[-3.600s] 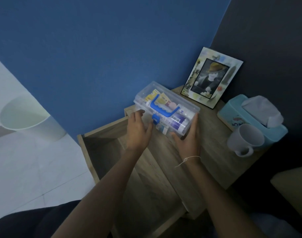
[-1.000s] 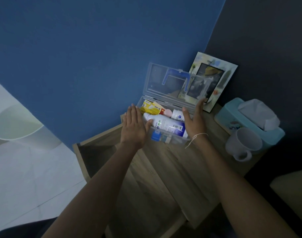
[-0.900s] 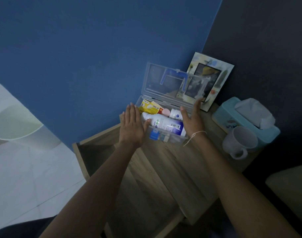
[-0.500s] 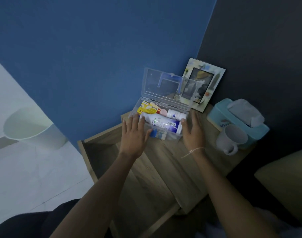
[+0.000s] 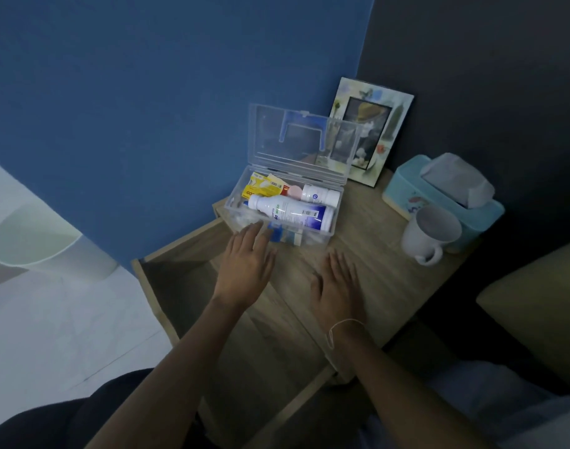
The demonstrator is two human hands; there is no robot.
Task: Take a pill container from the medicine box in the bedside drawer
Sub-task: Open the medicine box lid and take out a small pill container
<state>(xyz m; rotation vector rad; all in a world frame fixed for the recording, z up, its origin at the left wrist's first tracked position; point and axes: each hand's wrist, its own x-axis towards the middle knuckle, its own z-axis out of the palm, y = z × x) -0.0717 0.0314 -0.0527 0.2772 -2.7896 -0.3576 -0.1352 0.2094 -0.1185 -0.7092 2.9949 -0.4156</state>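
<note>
The clear plastic medicine box (image 5: 337, 210) stands on the wooden bedside table (image 5: 374, 254), its lid (image 5: 270, 137) with a blue handle raised upright. Inside lie a large white bottle with a blue label (image 5: 290, 213), a small white pill container (image 5: 320, 195), a yellow packet (image 5: 261, 187) and a pink item. My left hand (image 5: 248, 267) hovers flat just in front of the box, fingertips near its front wall. My right hand (image 5: 338, 285) is spread flat above the tabletop, a little short of the box. Both hands hold nothing. The drawer (image 5: 186, 286) stands pulled out below.
A framed picture (image 5: 371, 131) leans at the back behind the box lid. A white mug (image 5: 429, 234) and a teal tissue box (image 5: 445, 196) sit at the table's right. A white bin (image 5: 40, 244) stands on the floor at left. Bed edge at right.
The box lid was shut, then raised upright. Both hands have since let go of the box sides and drawn back toward me.
</note>
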